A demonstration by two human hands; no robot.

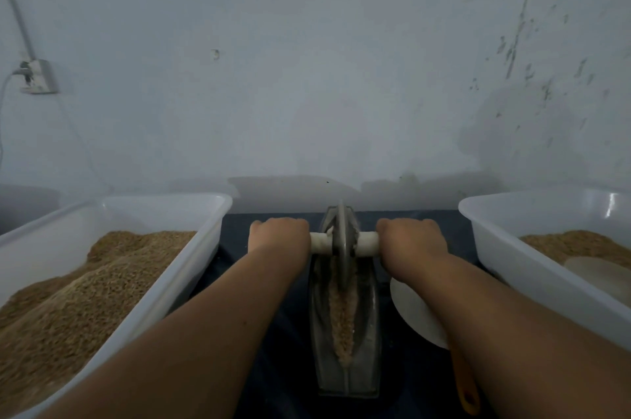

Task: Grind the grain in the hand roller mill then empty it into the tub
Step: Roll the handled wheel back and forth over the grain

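hands: two, a left hand (278, 236) and a right hand (411, 237)
forearms: two, both bare
white plastic tubs: two, a left tub (191, 268) and a right tub (495, 248)
roller mill (345, 282): one, with one wheel and one crossbar handle
grain lots: three, a left heap (85, 289), a right heap (573, 242) and a strip (341, 316) in the mill's trough
white scoop (413, 311) with a yellow handle: one
pale round thing (594, 275) in the right tub: one, kind unclear
wall socket (37, 77): one

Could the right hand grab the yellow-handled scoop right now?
Probably not yet: the right hand grips the roller's handle, and the scoop lies under that forearm. Letting go first should free it.
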